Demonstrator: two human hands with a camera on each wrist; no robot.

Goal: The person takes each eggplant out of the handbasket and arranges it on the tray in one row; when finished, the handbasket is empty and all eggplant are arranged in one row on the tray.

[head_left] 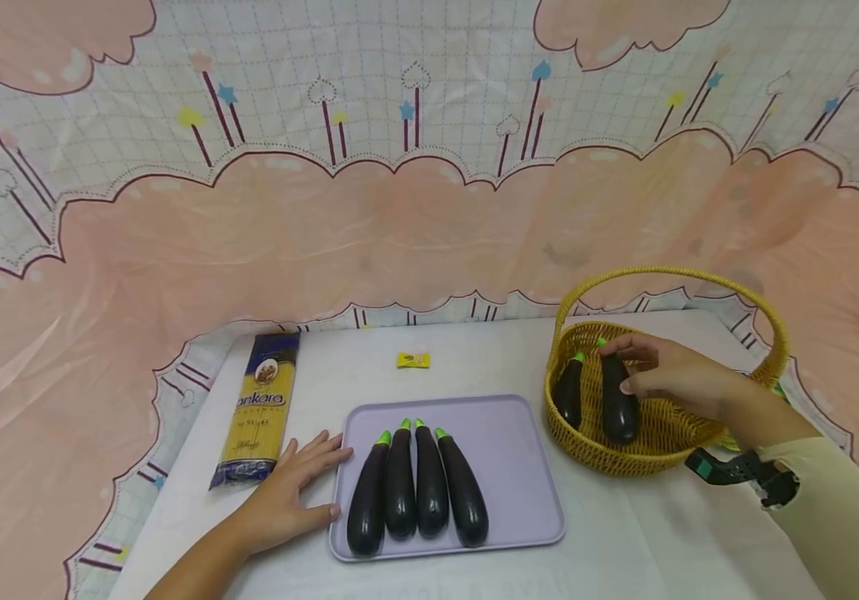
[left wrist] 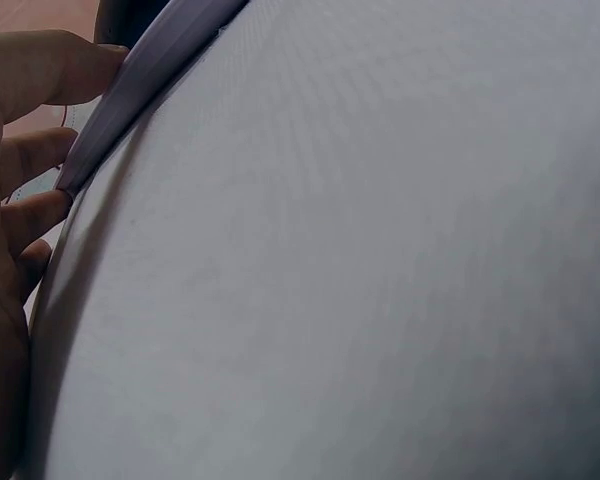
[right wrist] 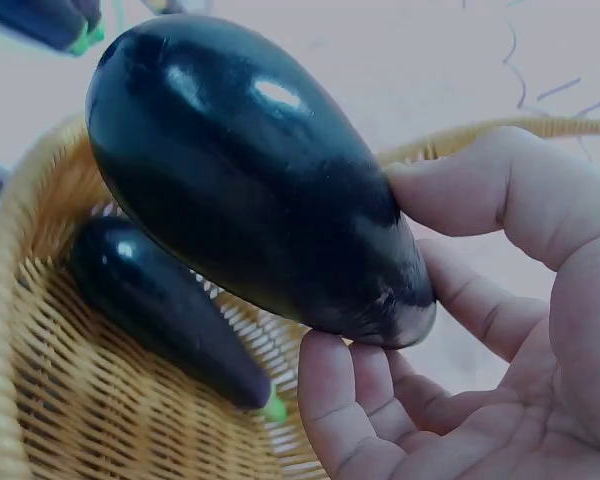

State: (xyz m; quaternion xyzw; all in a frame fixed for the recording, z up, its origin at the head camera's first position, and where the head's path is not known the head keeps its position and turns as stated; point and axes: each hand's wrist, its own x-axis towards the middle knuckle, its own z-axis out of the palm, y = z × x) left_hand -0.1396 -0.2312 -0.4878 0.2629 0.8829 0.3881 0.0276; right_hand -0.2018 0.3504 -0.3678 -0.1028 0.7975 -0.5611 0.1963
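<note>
My right hand (head_left: 669, 375) grips a dark, glossy eggplant (head_left: 619, 400) by its upper part, thumb on one side and fingers on the other. This eggplant (right wrist: 250, 180) hangs over the yellow wicker basket (head_left: 594, 457), and its lower end points toward me. A second eggplant (right wrist: 165, 310) with a green stem lies inside the basket, at the left. My left hand (head_left: 287, 500) is spread at the left edge of a pale purple tray (head_left: 511, 467), its fingertips touching the rim (left wrist: 130, 95). Several eggplants (head_left: 417, 492) lie side by side on the tray, stems pointing away.
Left of the tray lies a blue and yellow pack of spaghetti (head_left: 257, 408). A small yellow packet (head_left: 413, 360) sits behind the tray. The basket's tall handle (head_left: 669, 271) arches above my right hand. A patterned cloth (head_left: 399, 233) hangs behind the white table.
</note>
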